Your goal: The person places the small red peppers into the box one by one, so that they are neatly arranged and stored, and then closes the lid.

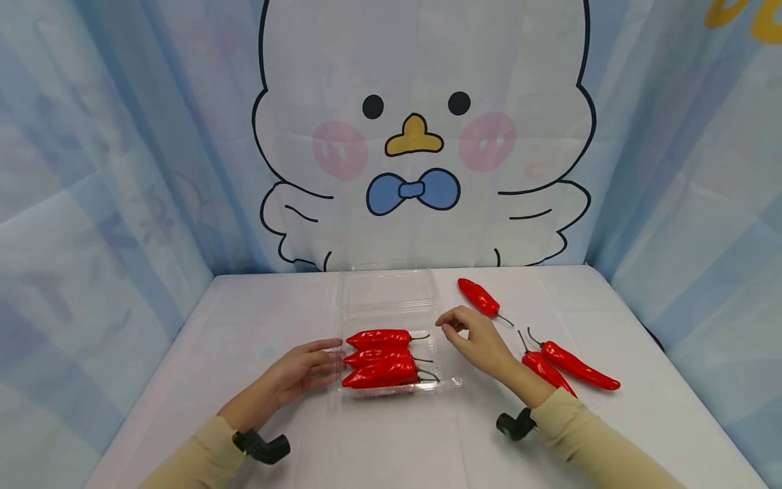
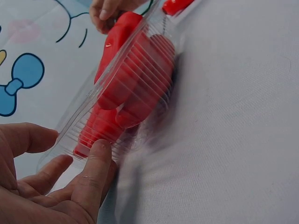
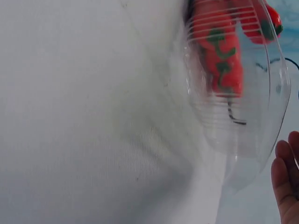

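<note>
A clear plastic clamshell box [image 1: 449, 382] lies with its lid [image 1: 387, 290] folded back toward the rear. Three red chili peppers [image 1: 383, 373] lie side by side in it, stems to the right. My left hand [image 1: 303, 372] is at the box's left end, its extended fingers touching the ribbed wall in the left wrist view. Just off the box's right side, my right hand [image 1: 476, 337] hovers with loosely bent fingers and nothing in them. In the right wrist view only part of that right hand [image 3: 287, 175] shows, beside the clear rim.
Right of the box, one loose pepper [image 1: 478, 297] lies near the back of the white table [image 1: 275, 305]. Two more, a long pepper [image 1: 579, 365] and a pepper [image 1: 546, 372] partly behind the right forearm, lie farther right. Printed curtains [image 1: 122, 170] enclose the table.
</note>
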Available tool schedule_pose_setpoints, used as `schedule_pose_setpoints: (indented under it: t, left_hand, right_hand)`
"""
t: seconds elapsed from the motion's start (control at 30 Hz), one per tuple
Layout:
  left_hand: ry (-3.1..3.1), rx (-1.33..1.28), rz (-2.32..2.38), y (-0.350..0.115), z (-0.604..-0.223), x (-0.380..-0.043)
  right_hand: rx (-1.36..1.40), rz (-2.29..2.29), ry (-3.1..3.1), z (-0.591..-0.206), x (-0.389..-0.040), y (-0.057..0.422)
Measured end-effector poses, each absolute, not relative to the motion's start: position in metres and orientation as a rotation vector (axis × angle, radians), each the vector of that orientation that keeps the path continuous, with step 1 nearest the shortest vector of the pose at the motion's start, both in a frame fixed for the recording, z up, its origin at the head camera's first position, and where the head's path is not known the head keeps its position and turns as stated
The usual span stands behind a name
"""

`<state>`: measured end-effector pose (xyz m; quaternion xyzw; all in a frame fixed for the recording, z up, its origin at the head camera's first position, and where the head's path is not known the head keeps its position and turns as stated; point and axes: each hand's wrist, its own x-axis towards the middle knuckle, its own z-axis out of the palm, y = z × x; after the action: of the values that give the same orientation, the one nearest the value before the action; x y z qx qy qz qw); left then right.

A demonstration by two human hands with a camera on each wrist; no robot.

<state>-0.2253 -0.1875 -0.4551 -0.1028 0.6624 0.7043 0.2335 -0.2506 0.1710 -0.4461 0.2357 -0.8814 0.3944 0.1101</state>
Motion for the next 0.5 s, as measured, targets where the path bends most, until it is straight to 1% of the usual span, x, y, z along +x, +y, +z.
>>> schedule_pose_setpoints:
  t: [0.13,0.33,0.5]
  left_hand:
    - [1.817,-0.278,1.937,-0.187,-0.455,-0.225]
    - [1.817,-0.269,1.94,-0.187,-0.455,-0.225]
    - [1.821,-0.269,1.936,-0.187,-0.454,-0.225]
  right_hand:
    - [0.556,1.138,-2.581,-0.447,-0.261,0.18]
    - [0.255,1.156,-2.639,-0.447,-0.271,0.193]
    - [0.182,1.067,-2.658,-0.447,-0.281,0.204]
